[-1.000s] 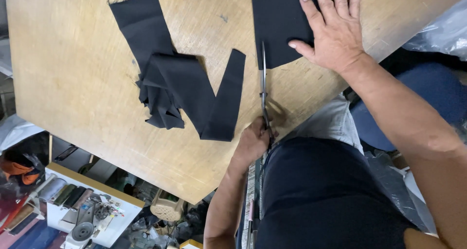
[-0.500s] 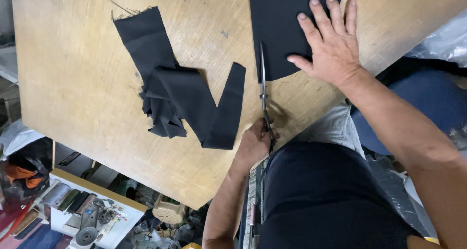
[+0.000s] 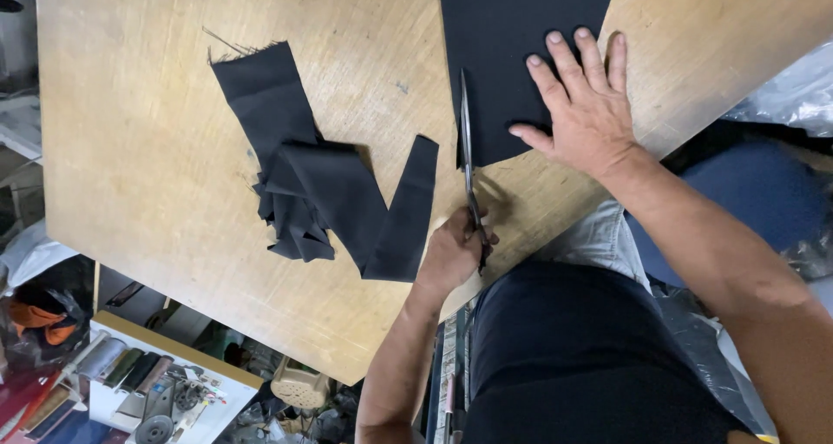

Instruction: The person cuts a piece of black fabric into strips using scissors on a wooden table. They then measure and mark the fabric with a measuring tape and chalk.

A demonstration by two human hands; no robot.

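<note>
On black cloth [image 3: 512, 54], scissors [image 3: 467, 149] and right hand [image 3: 586, 114].

Your single head camera looked steeply down, close above the wooden table [image 3: 173, 192] and your hands.
</note>
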